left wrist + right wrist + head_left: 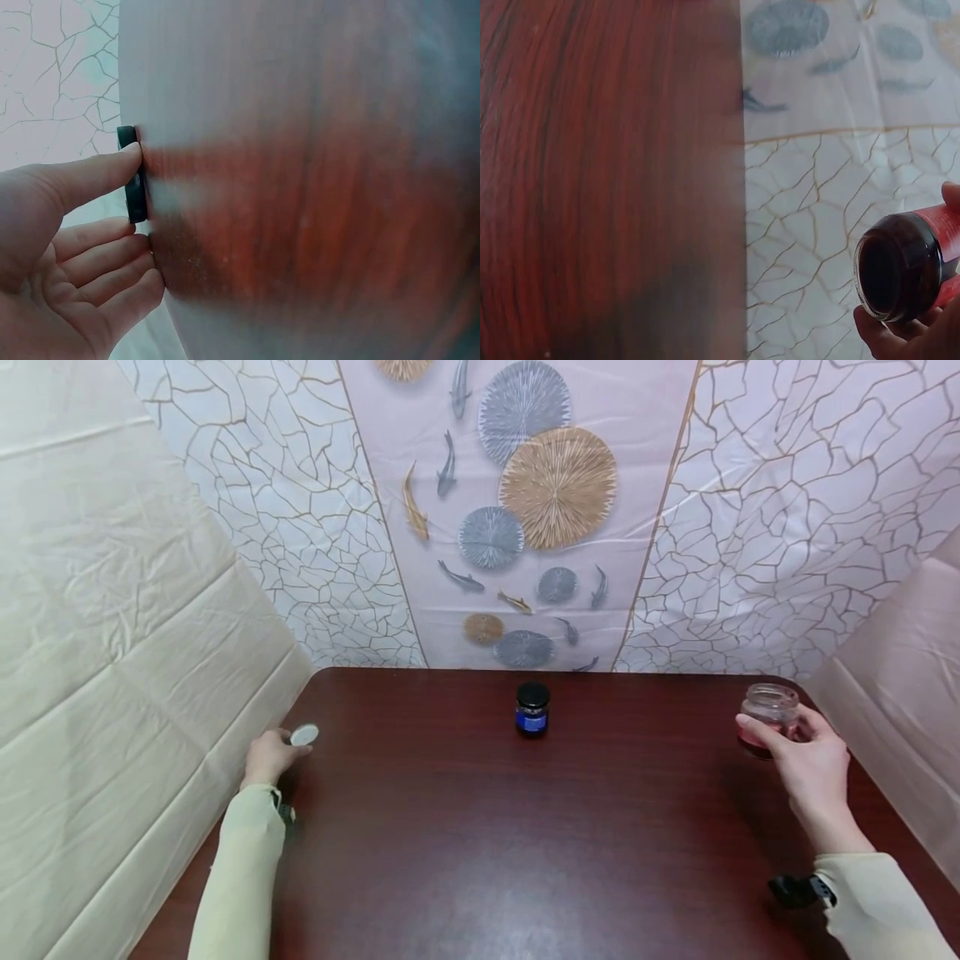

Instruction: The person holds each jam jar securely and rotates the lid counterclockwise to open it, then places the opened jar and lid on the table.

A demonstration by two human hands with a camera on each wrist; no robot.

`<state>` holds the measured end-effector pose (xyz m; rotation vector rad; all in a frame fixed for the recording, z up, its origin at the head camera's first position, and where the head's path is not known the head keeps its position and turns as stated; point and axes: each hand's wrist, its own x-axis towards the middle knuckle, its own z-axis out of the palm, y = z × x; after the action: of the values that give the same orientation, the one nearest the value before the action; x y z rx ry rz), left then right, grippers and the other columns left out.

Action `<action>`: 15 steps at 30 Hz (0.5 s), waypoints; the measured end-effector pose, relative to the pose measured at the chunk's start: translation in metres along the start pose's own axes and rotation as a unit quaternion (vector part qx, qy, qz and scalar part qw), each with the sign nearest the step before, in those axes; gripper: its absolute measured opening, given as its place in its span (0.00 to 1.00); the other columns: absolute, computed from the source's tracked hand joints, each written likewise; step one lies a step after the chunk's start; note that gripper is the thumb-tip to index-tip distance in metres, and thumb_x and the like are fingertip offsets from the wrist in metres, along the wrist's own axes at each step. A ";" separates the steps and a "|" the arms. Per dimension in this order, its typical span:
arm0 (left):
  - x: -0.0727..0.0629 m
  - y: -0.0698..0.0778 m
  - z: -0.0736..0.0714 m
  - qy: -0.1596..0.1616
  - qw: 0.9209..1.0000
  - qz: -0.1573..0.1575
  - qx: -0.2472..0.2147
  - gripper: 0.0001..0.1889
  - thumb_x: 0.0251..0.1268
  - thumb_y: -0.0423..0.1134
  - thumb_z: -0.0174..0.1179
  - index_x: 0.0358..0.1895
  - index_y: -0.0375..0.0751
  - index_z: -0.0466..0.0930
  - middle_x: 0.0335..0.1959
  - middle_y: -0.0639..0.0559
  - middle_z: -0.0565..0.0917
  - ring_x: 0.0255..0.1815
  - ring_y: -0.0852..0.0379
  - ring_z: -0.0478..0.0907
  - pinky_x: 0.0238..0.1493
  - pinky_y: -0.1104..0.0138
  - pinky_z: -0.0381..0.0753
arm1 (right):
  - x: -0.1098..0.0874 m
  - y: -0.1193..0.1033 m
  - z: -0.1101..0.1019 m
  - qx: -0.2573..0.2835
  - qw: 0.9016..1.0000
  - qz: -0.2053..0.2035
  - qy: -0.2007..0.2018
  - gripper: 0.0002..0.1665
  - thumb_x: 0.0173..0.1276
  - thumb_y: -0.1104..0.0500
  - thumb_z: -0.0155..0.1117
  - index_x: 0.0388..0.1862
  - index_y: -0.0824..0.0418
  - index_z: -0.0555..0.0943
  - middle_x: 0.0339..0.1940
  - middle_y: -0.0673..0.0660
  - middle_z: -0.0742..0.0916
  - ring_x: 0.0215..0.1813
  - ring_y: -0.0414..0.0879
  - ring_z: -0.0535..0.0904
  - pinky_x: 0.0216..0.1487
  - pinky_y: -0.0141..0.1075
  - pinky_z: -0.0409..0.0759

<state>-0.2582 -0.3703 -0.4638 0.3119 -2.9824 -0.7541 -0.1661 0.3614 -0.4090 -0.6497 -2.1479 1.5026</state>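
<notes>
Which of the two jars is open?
The red-labelled jar held by the right hand: its mouth is uncovered, while the blue-labelled jar on the table has a black lid on.

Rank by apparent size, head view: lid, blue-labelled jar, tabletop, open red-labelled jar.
1. Tabletop
2. Open red-labelled jar
3. Blue-labelled jar
4. Lid

Apparent size only; nearness to the camera may differ, so true jar sizes are unsure.
</notes>
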 end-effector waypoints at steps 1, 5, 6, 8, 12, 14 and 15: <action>0.000 0.000 0.000 -0.001 1.000 -0.001 0.000 0.32 0.60 0.43 0.69 0.56 0.17 0.74 0.52 0.22 0.79 0.51 0.25 0.76 0.53 0.41 0.75 | 0.002 0.002 -0.001 0.002 1.000 0.006 0.004 0.26 0.53 0.49 0.83 0.47 0.38 0.77 0.32 0.38 0.77 0.39 0.34 0.66 0.31 0.23 0.64; 0.000 0.000 0.002 -0.001 1.000 -0.001 0.000 0.32 0.60 0.43 0.69 0.57 0.17 0.73 0.53 0.22 0.79 0.52 0.24 0.75 0.54 0.41 0.75 | 0.008 0.010 -0.006 0.014 0.999 0.026 0.014 0.25 0.52 0.50 0.84 0.44 0.38 0.78 0.31 0.37 0.78 0.38 0.36 0.66 0.29 0.24 0.65; 0.000 0.000 0.002 0.000 1.000 -0.001 0.001 0.32 0.60 0.43 0.69 0.57 0.17 0.73 0.53 0.22 0.78 0.52 0.24 0.75 0.54 0.41 0.74 | 0.010 0.012 -0.007 0.017 0.999 0.030 0.017 0.24 0.52 0.50 0.84 0.43 0.39 0.78 0.30 0.37 0.78 0.38 0.36 0.66 0.29 0.24 0.65; 0.000 0.000 0.002 0.001 1.000 0.000 0.000 0.32 0.60 0.43 0.69 0.57 0.16 0.73 0.54 0.21 0.78 0.53 0.23 0.75 0.55 0.40 0.74 | 0.012 0.016 -0.009 0.024 0.999 0.039 0.020 0.24 0.52 0.51 0.84 0.42 0.40 0.78 0.29 0.37 0.78 0.37 0.36 0.66 0.29 0.24 0.65; 0.001 0.000 0.001 0.002 1.000 0.002 -0.002 0.33 0.60 0.42 0.69 0.58 0.15 0.72 0.55 0.20 0.77 0.54 0.23 0.74 0.56 0.40 0.74 | 0.016 0.022 -0.012 0.033 0.998 0.056 0.024 0.25 0.52 0.51 0.84 0.43 0.41 0.78 0.32 0.36 0.78 0.38 0.35 0.67 0.32 0.21 0.66; 0.000 0.000 0.002 0.002 1.000 0.002 -0.001 0.33 0.60 0.42 0.69 0.58 0.15 0.72 0.54 0.20 0.77 0.54 0.23 0.74 0.56 0.40 0.74 | 0.018 0.025 -0.013 0.036 0.997 0.066 0.027 0.26 0.52 0.52 0.84 0.45 0.41 0.77 0.33 0.37 0.77 0.39 0.35 0.67 0.33 0.20 0.67; 0.000 0.000 0.002 0.002 1.000 0.002 -0.001 0.33 0.60 0.42 0.69 0.58 0.15 0.72 0.54 0.20 0.77 0.54 0.23 0.74 0.56 0.40 0.74 | 0.019 0.026 -0.013 0.038 0.996 0.070 0.030 0.27 0.52 0.52 0.84 0.46 0.42 0.77 0.33 0.37 0.77 0.39 0.35 0.67 0.33 0.20 0.67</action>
<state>-0.2587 -0.3692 -0.4649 0.3058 -2.9772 -0.7546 -0.1698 0.3904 -0.4283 -0.8213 -2.0267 1.6072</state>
